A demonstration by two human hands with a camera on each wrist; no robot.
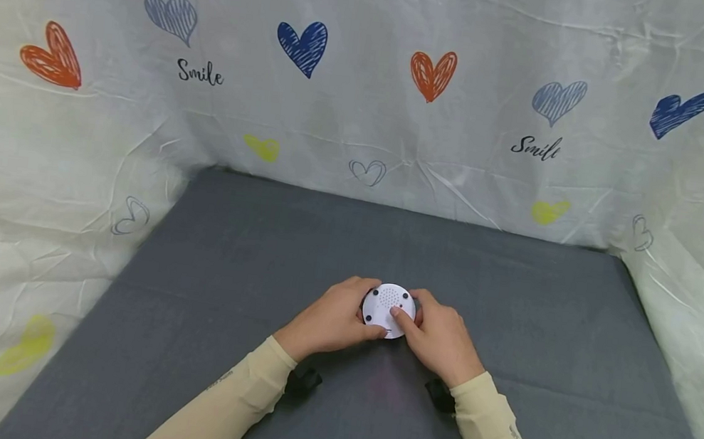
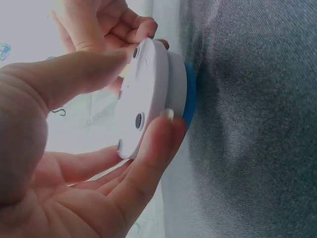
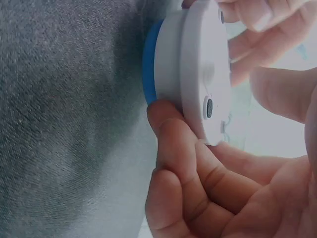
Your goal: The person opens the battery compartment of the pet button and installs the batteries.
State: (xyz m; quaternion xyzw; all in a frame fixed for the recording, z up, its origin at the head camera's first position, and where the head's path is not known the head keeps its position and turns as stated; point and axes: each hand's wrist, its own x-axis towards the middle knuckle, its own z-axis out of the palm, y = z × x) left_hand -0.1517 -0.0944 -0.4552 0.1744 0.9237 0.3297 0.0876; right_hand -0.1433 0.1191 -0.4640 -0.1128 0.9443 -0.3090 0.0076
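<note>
Both hands hold a round white device just above the cloth, its underside turned up. That side carries dark round feet and a patch of small holes. In the wrist views the device has a stepped grey-white rim and a blue layer on the side facing the cloth. My left hand grips the left edge between thumb and fingers. From the right, my right hand holds the opposite edge, with curled fingers beneath the rim and the thumb over the upturned face. Most of the blue side is hidden.
A dark grey cloth covers the flat surface under the hands. White sheeting with printed hearts and "Smile" lettering rises behind it and along both sides. Black wrist-worn pieces show below the sleeves.
</note>
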